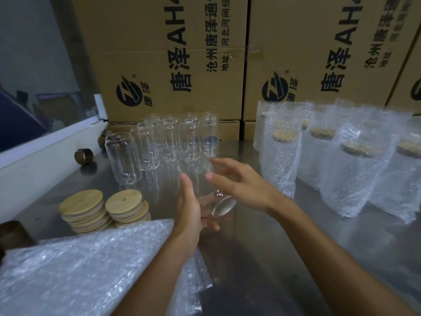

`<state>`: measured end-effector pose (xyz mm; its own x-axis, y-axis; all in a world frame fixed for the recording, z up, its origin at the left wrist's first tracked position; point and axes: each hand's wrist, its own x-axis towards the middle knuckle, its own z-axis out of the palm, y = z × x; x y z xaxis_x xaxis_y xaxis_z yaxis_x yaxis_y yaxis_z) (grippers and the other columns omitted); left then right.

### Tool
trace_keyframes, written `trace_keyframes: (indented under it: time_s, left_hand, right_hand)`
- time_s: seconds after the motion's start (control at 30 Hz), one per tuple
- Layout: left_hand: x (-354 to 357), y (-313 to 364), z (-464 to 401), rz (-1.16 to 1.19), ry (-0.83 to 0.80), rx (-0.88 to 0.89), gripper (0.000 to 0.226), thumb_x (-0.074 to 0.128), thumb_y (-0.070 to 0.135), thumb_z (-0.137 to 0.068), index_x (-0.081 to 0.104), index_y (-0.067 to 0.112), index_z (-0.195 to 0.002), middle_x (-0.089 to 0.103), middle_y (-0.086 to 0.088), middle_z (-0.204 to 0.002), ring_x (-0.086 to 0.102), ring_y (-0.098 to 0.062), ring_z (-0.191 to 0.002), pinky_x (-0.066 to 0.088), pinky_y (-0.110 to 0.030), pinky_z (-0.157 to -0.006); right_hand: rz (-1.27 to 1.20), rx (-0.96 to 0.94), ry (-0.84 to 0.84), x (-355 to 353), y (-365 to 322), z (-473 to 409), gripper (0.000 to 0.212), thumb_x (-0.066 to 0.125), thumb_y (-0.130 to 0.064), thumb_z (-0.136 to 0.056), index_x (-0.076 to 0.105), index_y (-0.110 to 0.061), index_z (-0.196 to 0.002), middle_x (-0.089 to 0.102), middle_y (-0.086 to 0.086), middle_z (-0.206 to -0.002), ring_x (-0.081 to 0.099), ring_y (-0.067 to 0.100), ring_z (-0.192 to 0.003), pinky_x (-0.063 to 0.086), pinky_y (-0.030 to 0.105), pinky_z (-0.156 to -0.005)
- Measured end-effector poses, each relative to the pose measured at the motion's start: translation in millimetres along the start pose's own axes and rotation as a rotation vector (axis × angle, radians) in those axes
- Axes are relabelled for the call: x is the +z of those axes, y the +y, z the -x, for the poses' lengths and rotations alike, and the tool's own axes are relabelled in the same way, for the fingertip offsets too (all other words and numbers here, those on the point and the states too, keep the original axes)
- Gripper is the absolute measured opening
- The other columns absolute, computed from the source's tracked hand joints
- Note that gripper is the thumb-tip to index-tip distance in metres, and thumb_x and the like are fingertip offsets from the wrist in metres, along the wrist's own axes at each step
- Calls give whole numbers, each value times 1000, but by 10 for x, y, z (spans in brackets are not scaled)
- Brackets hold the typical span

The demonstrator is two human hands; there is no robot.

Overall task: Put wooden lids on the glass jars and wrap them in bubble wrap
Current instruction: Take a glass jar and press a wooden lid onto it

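I hold a clear glass jar [222,205] tilted above the steel table [268,252], its round base towards me and no lid on it. My left hand [190,210] cups it from the left, fingers curled beneath the glass. My right hand [241,183] lies over its right side with fingers nearly straight. Several empty glass jars [168,140] stand behind. Two stacks of wooden lids [82,207] [124,201] sit at the left. A bubble wrap sheet [91,267] lies under my left forearm.
Several jars with lids on, inside bubble wrap bags [282,160], stand at the right. Large cardboard boxes [173,55] wall off the back. Brown tape rolls [84,156] [11,231] lie along the left edge by a white ledge [45,151].
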<state>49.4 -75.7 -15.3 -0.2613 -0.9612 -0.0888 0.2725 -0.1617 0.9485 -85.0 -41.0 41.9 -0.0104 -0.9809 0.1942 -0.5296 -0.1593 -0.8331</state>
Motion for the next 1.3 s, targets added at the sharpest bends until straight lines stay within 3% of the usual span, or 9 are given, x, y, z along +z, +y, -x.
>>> trace_keyframes:
  time_s: [0.1, 0.27, 0.4, 0.5, 0.6, 0.77, 0.9, 1.1, 1.3]
  left_hand:
    - [-30, -21, -37, -8, 20, 32, 80, 15, 72, -93, 41, 14, -142, 76, -18, -84, 67, -33, -47, 37, -19, -31]
    - [-56, -34, -56, -26, 19, 19, 78, 15, 63, -101, 51, 1, -130, 72, -25, -74, 65, -35, -44, 35, -20, -33]
    - [-15, 15, -3, -32, 24, 44, 76, 35, 77, -82, 51, 24, -135, 75, -20, -89, 68, -28, -56, 39, -22, -38]
    - [3, 52, 35, -32, 21, 43, 82, 42, 83, -68, 55, 30, -129, 74, -15, -104, 72, -25, -75, 45, -27, -44]
    - [15, 76, 63, 7, 21, 37, 83, 49, 82, -59, 61, 22, -115, 71, -8, -103, 73, -24, -87, 49, -30, -45]
    - [18, 81, 81, 1, 36, 87, 106, 69, 71, -48, 52, 9, -132, 62, -6, -96, 66, -16, -64, 49, -28, -42]
    - [-14, 32, 42, -64, 74, 83, 89, 70, 76, -48, 60, 10, -106, 52, 2, -71, 50, -10, -49, 42, -25, -40]
    - [-80, -21, -16, -95, 120, 89, 93, 73, 81, -44, 63, 6, -97, 47, 3, -52, 37, -8, -37, 36, -22, -38]
    - [-41, -17, -24, -92, 168, 150, 95, 80, 67, -39, 62, 7, -112, 54, 12, -54, 40, -3, -34, 35, -22, -35]
  right_hand:
    - [17, -22, -38, -23, -12, 23, 97, 65, -72, -65, 42, -36, -152, 49, -10, -147, 41, 0, -135, 36, 26, -107]
    - [23, -54, -91, -48, 11, 37, 114, 73, -80, -61, 34, -31, -156, 38, -13, -159, 35, 3, -144, 34, 39, -120]
    - [10, -87, 39, -69, 3, 26, 90, 54, -85, -66, 56, -35, -141, 56, -17, -144, 51, 0, -131, 45, 34, -109]
    - [-119, -102, 110, -91, -22, 25, 65, 52, -85, -73, 71, -37, -114, 72, -18, -113, 67, -1, -102, 57, 25, -74]
    - [-244, -74, 172, -87, -37, 17, 63, 47, -77, -86, 74, -24, -106, 74, -14, -92, 66, -2, -70, 52, 26, -53]
    - [-317, -60, 272, -123, -39, -6, 57, 36, -59, -101, 71, -18, -120, 73, -7, -111, 70, 11, -71, 50, 26, -50]
    - [-305, -81, 304, -128, -42, 2, 35, 45, -43, -106, 66, -20, -121, 71, -2, -112, 58, 16, -47, 48, 23, -50]
    - [-282, -52, 289, -96, -76, 34, 68, 67, -66, -71, 59, -22, -122, 70, -2, -106, 63, -5, -59, 48, 19, -48]
    - [-305, 65, 363, -155, -56, 24, 48, 57, -61, -94, 60, -14, -102, 70, -6, -92, 61, -6, -58, 46, 18, -46]
